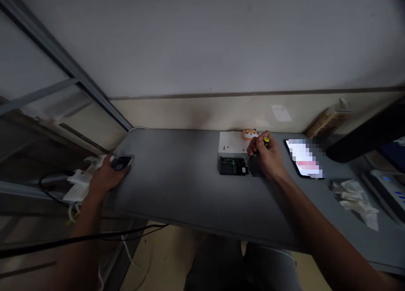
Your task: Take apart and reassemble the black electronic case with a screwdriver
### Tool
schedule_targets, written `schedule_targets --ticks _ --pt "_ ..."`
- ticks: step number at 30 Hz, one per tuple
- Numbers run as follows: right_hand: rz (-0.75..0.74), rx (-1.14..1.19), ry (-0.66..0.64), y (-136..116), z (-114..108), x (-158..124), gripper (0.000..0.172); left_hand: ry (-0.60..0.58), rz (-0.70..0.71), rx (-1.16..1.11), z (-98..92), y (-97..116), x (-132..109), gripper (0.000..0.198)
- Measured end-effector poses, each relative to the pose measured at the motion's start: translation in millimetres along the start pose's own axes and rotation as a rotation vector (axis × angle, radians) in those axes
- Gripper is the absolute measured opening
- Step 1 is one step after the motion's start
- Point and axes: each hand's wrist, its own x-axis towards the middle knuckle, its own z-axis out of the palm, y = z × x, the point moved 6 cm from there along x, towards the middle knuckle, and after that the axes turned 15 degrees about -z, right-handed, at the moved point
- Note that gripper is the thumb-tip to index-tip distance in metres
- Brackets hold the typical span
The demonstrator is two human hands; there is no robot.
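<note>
My right hand [265,156] is closed round a small screwdriver with a yellow cap [266,140], its tip pointing down toward a small black opened device [232,165] with a green circuit board showing. My left hand [106,177] rests at the table's left edge, its fingers curled on a small dark gadget with a round lens-like face [122,162]. Behind the black device lies a white sheet [230,142] with a few tiny dark screws and an orange animal figure [249,134].
The grey table [177,181] runs along a wall. A phone with a lit screen [303,158] lies to the right, crumpled tissue [357,198] beyond it, and a dark monitor arm [363,139]. White plugs and cables [77,183] hang off the left edge.
</note>
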Motion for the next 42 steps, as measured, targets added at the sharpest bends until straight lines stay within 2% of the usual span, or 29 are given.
schedule_targets --ticks 1,3,5,7,9,12,14,16,18,22,29,32,36,39,42 --pt "0.003 0.007 0.001 0 1 0 0.049 -0.016 -0.023 0.031 -0.2 3 -3 0.072" --pt "0.024 0.033 -0.002 -1 4 0 0.048 0.047 0.053 0.022 -3.0 22 -12 0.069" --pt "0.058 0.063 -0.012 -3 8 -1 0.049 0.107 0.278 -0.117 -2.6 57 -27 0.061" --pt "0.073 0.056 -0.032 -4 9 -1 0.044 0.110 0.543 -0.316 1.9 101 -52 0.048" --pt "0.055 0.013 -0.042 -6 8 -2 0.044 0.023 0.799 -0.450 10.8 149 -88 0.037" --pt "0.052 -0.042 -0.044 -4 4 -3 0.052 -0.154 1.162 -0.523 22.1 215 -159 0.028" --pt "0.050 -0.063 -0.041 -2 2 -3 0.054 -0.212 1.309 -0.551 25.4 245 -200 0.024" --pt "0.034 -0.044 -0.019 -2 1 -1 0.050 -0.267 1.390 -0.518 32.0 263 -227 0.023" --pt "0.055 0.041 0.017 -2 0 1 0.047 -0.291 1.401 -0.502 39.0 269 -238 0.025" --pt "0.156 0.167 0.028 -1 -2 2 0.040 -0.337 1.354 -0.533 49.4 265 -234 0.028" --pt "0.163 0.111 -0.028 3 -4 -2 0.053 -0.420 1.394 -0.559 50.7 263 -230 0.019" --pt "0.122 0.104 -0.024 2 -1 0 0.050 -0.416 1.418 -0.560 52.9 262 -230 0.022" --pt "0.214 0.151 0.040 1 0 1 0.050 -0.385 1.425 -0.576 56.5 260 -229 0.022" --pt "0.239 0.096 0.045 2 -3 0 0.051 -0.365 1.427 -0.593 56.8 259 -228 0.022" --pt "0.176 -0.030 0.014 4 -10 0 0.054 -0.349 1.444 -0.608 55.7 258 -229 0.020"
